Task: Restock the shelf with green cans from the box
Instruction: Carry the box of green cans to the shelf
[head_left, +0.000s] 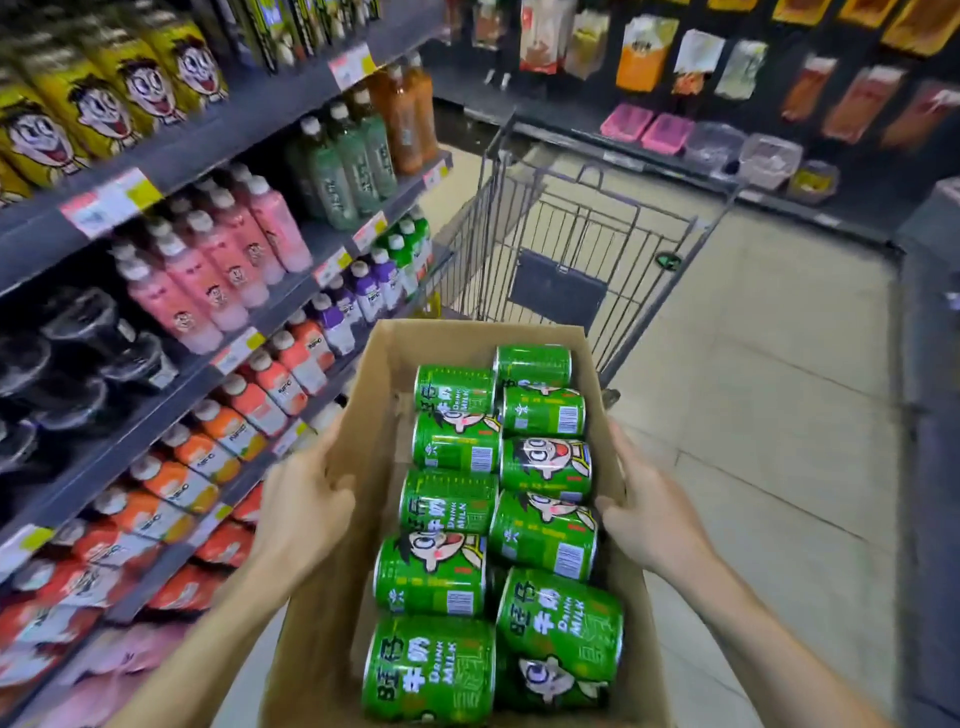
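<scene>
A: Entry one, what cannot be read. The shelf (208, 150) on the left is blurred; its price tags (111, 200) are illegible. The box's near end and both forearms run off the bottom edge. The goods on the dark wall at the far right are smeared past naming.

B: And the box (332, 597) itself?

A: Brown cardboard, open top, held in mid-air in front of the person. Contents: green cans (457, 441) lying on their sides in two rows, about eleven visible, the nearest pair cut by the bottom of the frame. Whether a second layer lies beneath, I cannot tell.

B: Grips?

A: Left hand (301, 509) clasps the box's left wall, thumb hooked over the rim to the inside, the other fingers behind the cardboard and unseen. Right hand (649, 509) holds the right wall likewise, thumb tip on the inner side near a can, fingers hidden outside.

B: Other containers?

A: A wire shopping cart (587, 244) just beyond the box's far end; nothing legible inside its basket. Clear and pink tubs (667, 132) on a low ledge at the far wall, contents indistinct.

B: Shelf stock?

A: Top row, yellow cartons (98, 104) with a cartoon face. Below, pink bottles (208, 270), then green and amber ones further along. Dark lidded cups (78, 353) at left. Lower rows, orange and purple bottles (363, 296), then red pouches (78, 587), partly cut off.
</scene>
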